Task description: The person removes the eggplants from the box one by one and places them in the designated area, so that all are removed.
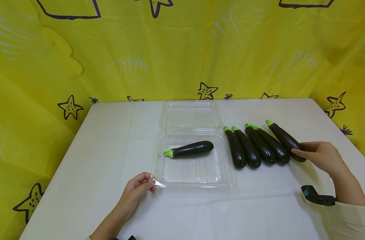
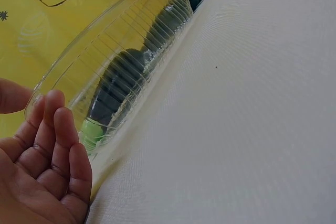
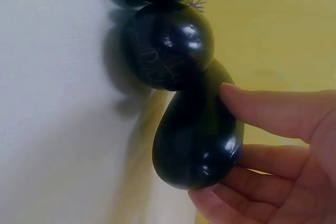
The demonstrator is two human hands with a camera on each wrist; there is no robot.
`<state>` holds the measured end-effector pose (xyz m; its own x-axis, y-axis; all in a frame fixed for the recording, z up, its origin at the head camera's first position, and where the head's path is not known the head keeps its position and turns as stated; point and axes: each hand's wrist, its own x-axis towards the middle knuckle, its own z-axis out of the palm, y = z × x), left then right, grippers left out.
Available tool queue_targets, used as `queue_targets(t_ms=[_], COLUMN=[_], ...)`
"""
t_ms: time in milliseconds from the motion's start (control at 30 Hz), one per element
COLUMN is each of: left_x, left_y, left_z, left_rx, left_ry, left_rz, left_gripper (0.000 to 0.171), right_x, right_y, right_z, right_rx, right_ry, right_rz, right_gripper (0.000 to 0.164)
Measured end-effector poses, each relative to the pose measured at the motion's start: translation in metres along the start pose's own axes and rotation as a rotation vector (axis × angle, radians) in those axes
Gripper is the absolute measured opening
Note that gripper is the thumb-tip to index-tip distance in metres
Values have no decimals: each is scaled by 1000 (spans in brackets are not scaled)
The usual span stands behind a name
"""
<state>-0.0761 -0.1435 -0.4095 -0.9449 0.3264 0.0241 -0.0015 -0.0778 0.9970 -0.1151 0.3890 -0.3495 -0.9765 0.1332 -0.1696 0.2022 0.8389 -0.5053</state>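
My left hand (image 1: pixel 136 190) pinches the near left corner of a clear plastic clamshell container (image 1: pixel 194 173), which lies with its lid (image 1: pixel 189 115) folded back, away from me. Inside the base, one dark eggplant (image 1: pixel 192 149) lies crosswise, green stem to the left; through the ribbed wall it also shows in the left wrist view. My right hand (image 1: pixel 321 156) grips the wide end of another eggplant (image 3: pixel 199 135) between thumb and fingers. That one is the rightmost of a row, with its green stem pointing away from me.
Several more eggplants (image 1: pixel 254 146) lie side by side between the container and my right hand, stems toward the back. All stand on a white-covered table (image 1: pixel 110 143). A yellow patterned cloth (image 1: pixel 176 43) hangs behind and along the sides.
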Motion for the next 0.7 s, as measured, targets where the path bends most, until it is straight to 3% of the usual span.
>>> queue_targets(t_ms=[300,700], left_x=[0,0], left_y=[0,-1], left_z=[0,0], left_rx=[4,4], left_ry=[-2,-8], left_rz=[5,5], left_gripper=[21,20], right_x=[3,5], right_y=[4,9], right_z=[2,5], right_rx=[4,-9], right_ry=[-61,-69], right_rz=[32,26], right_gripper=[72,73])
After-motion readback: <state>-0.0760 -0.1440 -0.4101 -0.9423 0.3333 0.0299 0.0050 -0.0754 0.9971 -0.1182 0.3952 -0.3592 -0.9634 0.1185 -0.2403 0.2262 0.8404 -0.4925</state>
